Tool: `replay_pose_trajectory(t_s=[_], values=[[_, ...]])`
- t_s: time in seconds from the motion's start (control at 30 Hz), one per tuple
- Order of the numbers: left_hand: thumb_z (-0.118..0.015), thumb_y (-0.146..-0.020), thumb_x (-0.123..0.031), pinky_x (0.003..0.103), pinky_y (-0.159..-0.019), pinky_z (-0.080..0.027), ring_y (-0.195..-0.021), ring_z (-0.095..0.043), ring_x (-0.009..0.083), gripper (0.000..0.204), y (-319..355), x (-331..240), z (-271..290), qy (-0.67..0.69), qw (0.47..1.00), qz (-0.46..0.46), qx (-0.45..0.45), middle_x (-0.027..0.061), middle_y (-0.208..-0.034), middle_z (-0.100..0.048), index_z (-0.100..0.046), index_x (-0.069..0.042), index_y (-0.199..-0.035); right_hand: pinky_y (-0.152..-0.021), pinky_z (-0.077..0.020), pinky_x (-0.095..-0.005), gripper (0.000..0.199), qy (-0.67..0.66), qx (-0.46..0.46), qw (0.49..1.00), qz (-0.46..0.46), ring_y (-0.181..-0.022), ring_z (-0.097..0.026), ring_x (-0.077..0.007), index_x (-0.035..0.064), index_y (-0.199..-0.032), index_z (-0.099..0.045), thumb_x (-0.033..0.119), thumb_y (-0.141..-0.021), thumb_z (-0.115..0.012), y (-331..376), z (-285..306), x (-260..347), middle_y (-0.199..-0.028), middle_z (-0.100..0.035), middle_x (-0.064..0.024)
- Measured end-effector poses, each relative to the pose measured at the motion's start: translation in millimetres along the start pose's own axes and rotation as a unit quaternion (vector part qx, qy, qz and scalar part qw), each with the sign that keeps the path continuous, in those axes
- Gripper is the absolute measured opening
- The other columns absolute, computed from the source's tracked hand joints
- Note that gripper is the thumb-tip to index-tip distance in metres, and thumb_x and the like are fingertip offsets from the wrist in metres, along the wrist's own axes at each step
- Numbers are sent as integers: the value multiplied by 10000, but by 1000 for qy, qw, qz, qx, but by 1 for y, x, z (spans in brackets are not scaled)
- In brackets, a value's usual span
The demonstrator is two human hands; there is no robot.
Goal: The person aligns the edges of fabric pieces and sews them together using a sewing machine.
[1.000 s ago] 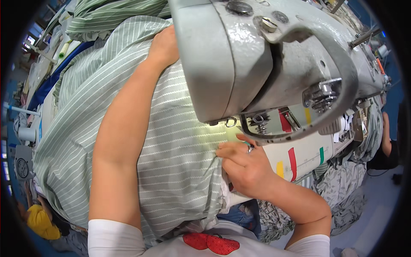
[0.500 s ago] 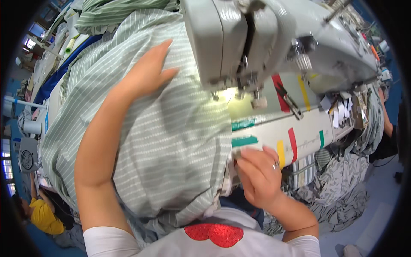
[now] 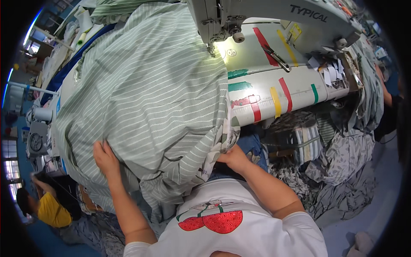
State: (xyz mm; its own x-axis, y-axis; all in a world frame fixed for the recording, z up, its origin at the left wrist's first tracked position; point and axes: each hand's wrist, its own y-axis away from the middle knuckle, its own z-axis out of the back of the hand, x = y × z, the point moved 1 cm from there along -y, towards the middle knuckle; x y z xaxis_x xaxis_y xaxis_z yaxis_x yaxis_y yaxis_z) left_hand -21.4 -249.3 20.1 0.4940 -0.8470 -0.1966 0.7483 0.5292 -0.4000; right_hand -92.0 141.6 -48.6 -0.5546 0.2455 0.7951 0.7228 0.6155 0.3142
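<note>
A large green-grey fabric with white stripes (image 3: 158, 94) is spread in folds over the sewing table, its right edge running under the lit needle area of the sewing machine (image 3: 274, 13). My left hand (image 3: 106, 159) is closed on a fold at the fabric's lower left, with the fingertips partly tucked into the cloth. At the lower right edge, near my body, my right hand (image 3: 235, 160) grips the bunched border, where a paler underside shows. Some of its fingers are hidden by the cloth.
Thread snips (image 3: 277, 59) lie on the machine bed, which carries coloured tape strips (image 3: 285, 94). Paper slips (image 3: 332, 73) fill a box at the right. Heaped fabrics (image 3: 342, 158) hang below. A person in a yellow top (image 3: 55, 207) is at the far left.
My left hand has come down from the upper fabric to its lower left fold. My right hand has moved down and left from the bed's front edge onto the cloth. The view has shifted.
</note>
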Motion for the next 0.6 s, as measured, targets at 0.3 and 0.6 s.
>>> replay_pose_trajectory(t_s=[0.3,0.6], values=[[-465,-961,-228,422,-753,-454,-874,-590,396,243,-187,-65,118,105,942,-132,-289,220,-961,-606,-534,-18,-1062,-875,-496,-308,302,-163,32,971,171,-984,-629,-153,-40,-1101,-608,33,-812,-656,81,-45,151,-1035,-668,-78],[-528,-939,-241,495,-733,-458,-865,-590,420,219,-189,47,13,-104,992,-73,12,199,-911,-626,-596,-58,-1038,-545,-469,-251,206,104,-18,989,-105,-706,-605,-97,-20,-1030,-623,67,-848,-581,75,12,6,-893,-655,-55]])
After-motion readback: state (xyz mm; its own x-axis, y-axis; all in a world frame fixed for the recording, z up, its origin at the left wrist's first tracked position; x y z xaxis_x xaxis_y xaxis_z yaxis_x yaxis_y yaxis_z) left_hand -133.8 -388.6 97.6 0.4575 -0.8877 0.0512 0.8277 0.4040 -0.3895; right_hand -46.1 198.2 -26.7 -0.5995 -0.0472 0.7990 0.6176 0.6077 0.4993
